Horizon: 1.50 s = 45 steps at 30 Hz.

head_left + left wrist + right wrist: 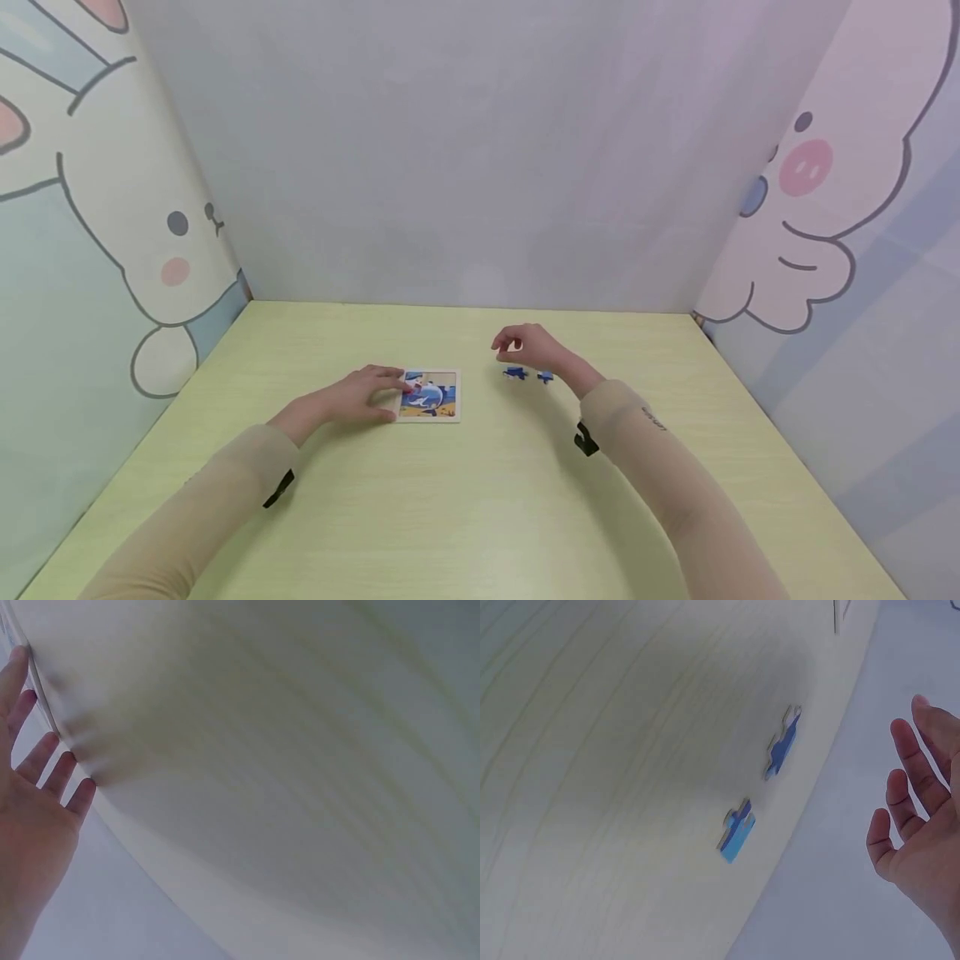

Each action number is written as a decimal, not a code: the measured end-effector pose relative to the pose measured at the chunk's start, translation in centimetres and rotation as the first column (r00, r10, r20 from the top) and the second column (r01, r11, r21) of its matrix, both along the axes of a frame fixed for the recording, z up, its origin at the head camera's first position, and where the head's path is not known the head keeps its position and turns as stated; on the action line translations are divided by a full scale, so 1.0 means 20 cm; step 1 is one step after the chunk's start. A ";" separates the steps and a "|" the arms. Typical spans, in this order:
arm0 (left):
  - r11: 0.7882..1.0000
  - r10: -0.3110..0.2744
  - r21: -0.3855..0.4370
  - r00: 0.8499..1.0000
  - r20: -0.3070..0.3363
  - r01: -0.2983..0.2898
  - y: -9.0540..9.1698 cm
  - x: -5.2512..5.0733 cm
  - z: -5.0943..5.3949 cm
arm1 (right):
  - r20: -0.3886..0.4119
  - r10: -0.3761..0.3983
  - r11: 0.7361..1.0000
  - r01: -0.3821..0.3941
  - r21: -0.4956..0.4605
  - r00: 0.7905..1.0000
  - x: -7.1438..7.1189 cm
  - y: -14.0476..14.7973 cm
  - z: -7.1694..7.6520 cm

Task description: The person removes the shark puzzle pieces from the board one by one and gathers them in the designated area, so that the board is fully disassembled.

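Observation:
A jigsaw tray (429, 420) with a pale frame lies flat on the table, holding a dolphin picture (427, 397). Bare tray shows along the picture's upper part. At the tray's left side my left hand (358, 394) rests with fingers extended, touching the frame. Its fingertips also meet the frame's edge in the left wrist view. To the right, my right hand (534, 346) hovers with loosely bent fingers and no visible piece in them. Below it lie a dark blue puzzle piece (782, 746) and a two-tone blue puzzle piece (737, 831), apart from each other.
The light wooden table (480, 500) runs back to a plain pale wall (480, 167). Side walls carry a cartoon rabbit (150, 208) on the left and a white cartoon animal (840, 183) on the right. A black strap (587, 438) hangs below the right sleeve.

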<state>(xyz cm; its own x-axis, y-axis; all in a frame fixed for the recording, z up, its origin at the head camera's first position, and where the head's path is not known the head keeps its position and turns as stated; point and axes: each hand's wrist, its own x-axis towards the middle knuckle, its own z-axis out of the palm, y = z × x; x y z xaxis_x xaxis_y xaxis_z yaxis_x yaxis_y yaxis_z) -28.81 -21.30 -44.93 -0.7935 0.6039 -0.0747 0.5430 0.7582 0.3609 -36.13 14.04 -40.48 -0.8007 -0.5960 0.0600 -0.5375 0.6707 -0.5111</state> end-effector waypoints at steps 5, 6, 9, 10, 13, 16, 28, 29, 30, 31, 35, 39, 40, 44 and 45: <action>0.999 0.035 0.025 0.999 -0.017 -0.034 0.00 -0.03 -0.02 | 0.005 0.012 1.000 -0.012 0.002 1.000 0.03 -0.09 0.02; 0.999 0.042 0.030 0.999 -0.022 -0.041 0.00 -0.03 -0.02 | 0.006 0.013 1.000 -0.014 0.003 1.000 0.04 -0.11 0.02; 0.997 0.068 0.035 0.997 -0.039 -0.067 0.00 -0.04 -0.01 | -0.005 0.024 1.000 -0.024 0.001 1.000 0.05 -0.16 0.02; 0.996 0.080 0.031 0.996 -0.044 -0.078 0.00 -0.04 -0.01 | -0.005 0.027 1.000 -0.027 -0.001 1.000 0.05 -0.17 0.02; 0.994 0.111 0.008 0.992 -0.061 -0.111 0.01 -0.05 0.00 | -0.005 0.042 0.999 -0.042 -0.014 0.999 0.06 -0.22 0.01; 0.989 0.146 -0.026 0.988 -0.060 -0.147 0.03 -0.06 0.00 | 0.014 0.061 0.997 -0.061 -0.040 0.998 0.07 -0.28 -0.01; 0.978 0.199 -0.064 0.980 -0.009 -0.200 0.05 -0.07 -0.03 | 0.059 0.076 0.997 -0.075 -0.026 0.995 0.08 -0.48 -0.10; 0.978 0.200 -0.064 0.980 -0.010 -0.200 0.05 -0.07 -0.03 | 0.066 0.075 0.997 -0.073 -0.030 0.995 0.08 -0.49 -0.11; 0.978 0.198 -0.066 0.980 -0.013 -0.199 0.05 -0.07 -0.03 | 0.070 0.071 0.997 -0.069 -0.030 0.995 0.07 -0.49 -0.12; 0.978 0.197 -0.065 0.980 -0.014 -0.198 0.06 -0.07 -0.03 | 0.079 0.067 0.997 -0.064 -0.033 0.995 0.07 -0.50 -0.13; 0.979 0.194 -0.060 0.981 -0.017 -0.194 0.06 -0.07 -0.03 | 0.106 0.053 0.998 -0.051 -0.026 0.993 0.07 -0.52 -0.16; 0.979 0.197 -0.054 0.980 -0.023 -0.198 0.05 -0.07 -0.03 | 0.128 0.049 0.999 -0.048 -0.007 0.991 0.05 -0.55 -0.18; 0.979 0.196 -0.053 0.980 -0.029 -0.197 0.05 -0.07 -0.03 | 0.131 0.049 0.999 -0.049 -0.003 0.990 0.05 -0.55 -0.19; 0.980 0.189 -0.054 0.981 -0.046 -0.191 0.05 -0.07 -0.03 | 0.136 0.044 0.999 -0.046 0.011 0.990 0.03 -0.58 -0.21; 0.981 0.185 -0.053 0.981 -0.050 -0.188 0.05 -0.07 -0.03 | 0.136 0.039 0.999 -0.042 0.018 0.990 0.03 -0.58 -0.22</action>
<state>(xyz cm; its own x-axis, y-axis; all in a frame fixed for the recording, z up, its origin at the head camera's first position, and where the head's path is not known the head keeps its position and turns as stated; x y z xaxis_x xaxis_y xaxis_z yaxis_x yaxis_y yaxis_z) -30.23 -20.30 -45.53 -0.8951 0.4409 -0.0667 0.4049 0.8662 0.2930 -35.45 2.34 -44.84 -0.7756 -0.6283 -0.0607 -0.4912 0.6611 -0.5672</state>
